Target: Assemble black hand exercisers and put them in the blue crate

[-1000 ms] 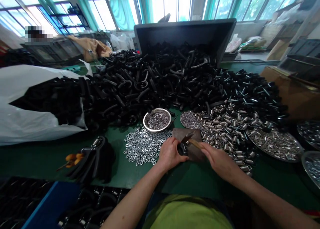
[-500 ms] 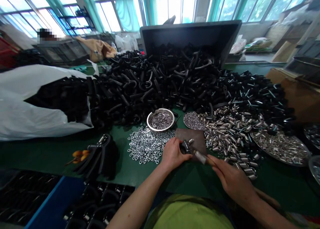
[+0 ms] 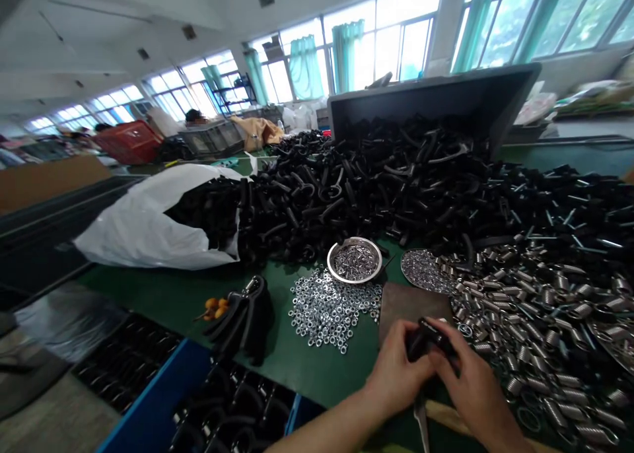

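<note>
In front of me, over the near edge of a flat metal plate (image 3: 411,308), both hands hold one black plastic part (image 3: 430,339). My left hand (image 3: 396,370) grips its left side, fingers closed. My right hand (image 3: 468,380) pinches it from the right, with the thumb near the middle. The fingers cover much of the part. Below the hands lies a tan wooden handle (image 3: 448,417), partly hidden by the right hand. A thin metal piece (image 3: 421,426) shows beside it; what it belongs to is unclear.
Loose nuts (image 3: 321,311) and a metal bowl of pins (image 3: 354,261) lie left of the plate. Springs (image 3: 535,321) spread to the right. Black parts (image 3: 317,195) are heaped behind, before a grey bin (image 3: 430,93). A blue crate (image 3: 163,393) stands front left.
The hammer has left my right hand, which now holds the black part together with my left. The part has come nearer to me, off the plate's middle. My view has turned left.
</note>
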A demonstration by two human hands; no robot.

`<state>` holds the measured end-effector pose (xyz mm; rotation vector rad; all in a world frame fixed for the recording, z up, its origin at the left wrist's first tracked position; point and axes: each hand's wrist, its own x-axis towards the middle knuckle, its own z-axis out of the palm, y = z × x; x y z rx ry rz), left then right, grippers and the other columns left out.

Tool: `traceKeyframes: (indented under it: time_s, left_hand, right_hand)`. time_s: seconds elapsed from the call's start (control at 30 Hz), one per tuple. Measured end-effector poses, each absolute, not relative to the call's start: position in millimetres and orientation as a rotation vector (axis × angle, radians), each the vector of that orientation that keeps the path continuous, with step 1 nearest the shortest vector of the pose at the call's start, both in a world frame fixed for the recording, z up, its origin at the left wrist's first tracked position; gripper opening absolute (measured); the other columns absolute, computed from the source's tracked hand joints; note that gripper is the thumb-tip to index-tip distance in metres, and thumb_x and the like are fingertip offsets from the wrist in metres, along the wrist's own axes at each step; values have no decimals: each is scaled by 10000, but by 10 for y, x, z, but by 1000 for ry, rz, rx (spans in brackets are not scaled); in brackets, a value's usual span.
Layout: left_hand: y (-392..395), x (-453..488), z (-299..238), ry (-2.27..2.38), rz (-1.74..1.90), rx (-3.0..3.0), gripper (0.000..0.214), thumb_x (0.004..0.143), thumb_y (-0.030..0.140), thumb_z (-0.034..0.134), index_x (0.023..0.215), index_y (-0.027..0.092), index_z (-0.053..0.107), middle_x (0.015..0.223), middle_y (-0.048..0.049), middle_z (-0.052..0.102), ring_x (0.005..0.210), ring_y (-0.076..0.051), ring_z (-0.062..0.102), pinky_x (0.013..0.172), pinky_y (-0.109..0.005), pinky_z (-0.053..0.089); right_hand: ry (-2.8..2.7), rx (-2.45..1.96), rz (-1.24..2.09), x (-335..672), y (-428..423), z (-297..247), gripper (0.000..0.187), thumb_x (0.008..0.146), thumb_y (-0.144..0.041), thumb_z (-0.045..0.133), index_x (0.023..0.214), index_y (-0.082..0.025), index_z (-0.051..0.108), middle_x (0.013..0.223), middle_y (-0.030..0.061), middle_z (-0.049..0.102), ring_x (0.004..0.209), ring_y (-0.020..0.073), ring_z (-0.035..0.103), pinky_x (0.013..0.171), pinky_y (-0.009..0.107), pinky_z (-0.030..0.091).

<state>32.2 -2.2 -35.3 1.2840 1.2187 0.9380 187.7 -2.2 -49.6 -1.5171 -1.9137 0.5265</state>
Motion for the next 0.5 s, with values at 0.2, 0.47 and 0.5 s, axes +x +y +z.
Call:
traceKeyframes:
  time_s: [0.2,0.47,0.5]
  left_hand:
    - [632,-173,-175,1350,928,1770,317,803,348,574,1074,188,610,1029,-66,625,931,-193,579,800,-308,463]
    - [2075,-1860,587,2611,1063,1886,430,815,44,391,1182,183,567,1244,-133,478,1160,-257,443,938,-387,392]
    - [2140,-2031,626,2657,1027,1850,420,813,51,396,1171,176,577,1236,-152,477,1148,-284,450,909,-410,402]
  right_hand:
    - [-2134,-1749,437,1902,407,-435,238,872,-379,400,926,-246,590,762,15,711,673,224,683,597,312,507]
    - [-2478,-1730,-61,1942,427,-722,279,872,-245,364,972,-241,625,864,52,727,558,206,676,442,274,450]
    - [-2495,-1708,-65,1935,429,-713,281,869,-227,362,955,-241,630,878,50,726,557,197,676,432,263,442]
